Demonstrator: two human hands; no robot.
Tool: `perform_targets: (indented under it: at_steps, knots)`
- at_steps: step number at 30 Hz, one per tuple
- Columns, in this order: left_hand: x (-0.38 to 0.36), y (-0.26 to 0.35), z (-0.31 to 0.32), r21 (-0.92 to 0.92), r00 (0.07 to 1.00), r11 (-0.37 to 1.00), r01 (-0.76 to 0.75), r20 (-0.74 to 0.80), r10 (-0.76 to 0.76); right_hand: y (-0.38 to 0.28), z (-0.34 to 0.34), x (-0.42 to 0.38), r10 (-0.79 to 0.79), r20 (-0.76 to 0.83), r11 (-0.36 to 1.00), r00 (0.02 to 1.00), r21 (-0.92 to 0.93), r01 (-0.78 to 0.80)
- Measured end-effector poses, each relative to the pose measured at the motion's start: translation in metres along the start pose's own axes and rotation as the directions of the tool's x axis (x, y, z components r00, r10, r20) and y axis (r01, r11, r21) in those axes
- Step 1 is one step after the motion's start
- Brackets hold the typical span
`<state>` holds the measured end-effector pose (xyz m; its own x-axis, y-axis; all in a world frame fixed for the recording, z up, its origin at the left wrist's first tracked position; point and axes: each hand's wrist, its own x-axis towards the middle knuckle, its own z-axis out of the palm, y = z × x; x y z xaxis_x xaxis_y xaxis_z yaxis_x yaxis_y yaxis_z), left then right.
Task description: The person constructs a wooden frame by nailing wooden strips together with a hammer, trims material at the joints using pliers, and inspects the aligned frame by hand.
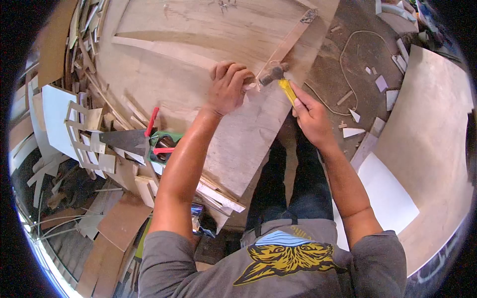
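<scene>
My right hand (313, 116) grips a hammer (286, 90) by its yellow handle. The dark hammer head (272, 75) is close to the end of a wooden strip (288, 43), beside my left hand. Curled fingers close my left hand (231, 84) at the corner where this strip meets a second wooden strip (164, 49). What those fingers hold, if anything, is hidden. Both strips lie on a large plywood sheet (233, 149) and form part of a frame.
A handsaw (126, 140) with a red handle and a green container (161, 149) lie left of my forearm. Scrap wood (89, 134) is heaped along the left. On the right are a large curved panel (422, 119), a white sheet (385, 191) and a cord (343, 59) on the floor.
</scene>
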<state>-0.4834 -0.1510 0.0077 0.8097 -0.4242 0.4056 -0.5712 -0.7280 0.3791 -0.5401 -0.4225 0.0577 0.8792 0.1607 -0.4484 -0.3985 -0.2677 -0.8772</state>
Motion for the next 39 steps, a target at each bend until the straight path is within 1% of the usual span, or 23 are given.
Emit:
perform_targets:
  at_steps: [3,5,7,10,13,16,19,22,25,29,32,35,37,39]
  knots:
    - [-0.002,-0.001,0.001,-0.021,1.0,1.0,0.011,0.02,-0.01,0.0,-0.006,0.001,0.07,-0.052,0.997,0.996,0.022,-0.069]
    - [0.0,-0.001,-0.002,-0.026,0.999,1.0,0.011,0.032,-0.01,0.006,-0.007,0.005,-0.029,-0.127,0.999,0.991,-0.022,0.026]
    - [0.001,0.0,-0.005,-0.055,0.999,0.998,0.014,0.031,-0.013,0.02,-0.006,0.008,-0.288,-0.206,0.953,0.935,-0.16,0.258]
    - [0.001,0.0,-0.006,-0.053,1.0,0.998,0.017,0.021,-0.016,0.018,-0.011,0.006,-0.214,-0.193,0.975,0.957,-0.106,0.197]
    - [0.006,0.004,-0.009,-0.047,1.0,0.999,0.007,-0.002,-0.007,0.015,-0.013,0.002,-0.214,-0.183,0.968,0.96,-0.171,0.183]
    - [0.006,0.005,-0.01,-0.054,1.0,0.998,0.01,-0.007,-0.011,0.024,-0.009,-0.001,-0.21,-0.213,0.964,0.954,-0.208,0.166]
    - [0.005,0.005,-0.008,-0.051,1.0,0.999,0.012,-0.014,-0.013,0.015,-0.005,-0.014,0.019,-0.182,0.99,0.983,-0.136,-0.045]
    - [0.006,0.004,-0.008,-0.053,1.0,0.999,0.003,-0.025,-0.005,0.026,0.0,-0.023,-0.114,-0.185,0.987,0.976,-0.134,0.09]
    - [0.005,0.006,-0.008,-0.059,1.0,0.998,0.015,-0.026,-0.017,0.036,0.003,-0.03,-0.085,-0.142,0.988,0.986,-0.14,0.065]
    - [0.006,0.006,-0.007,-0.054,0.999,0.998,0.015,-0.047,-0.018,0.022,0.003,-0.04,-0.063,-0.091,0.985,0.994,-0.167,0.047]
    - [0.005,0.006,-0.008,-0.046,0.999,0.999,0.013,-0.05,-0.015,0.024,0.004,-0.037,-0.088,-0.11,0.993,0.99,-0.091,0.078]
    - [0.005,0.006,-0.008,-0.041,0.998,0.999,0.0,-0.062,-0.003,0.034,0.006,-0.022,-0.232,-0.149,0.973,0.961,-0.035,0.229]
    - [0.002,0.003,-0.006,-0.04,0.999,0.999,-0.005,-0.04,0.004,0.029,0.003,-0.016,-0.151,-0.124,0.987,0.981,0.033,0.156]
    - [0.002,0.002,-0.006,-0.026,1.0,1.0,-0.013,-0.026,0.013,0.025,-0.001,-0.008,-0.152,-0.109,0.987,0.982,0.037,0.157]
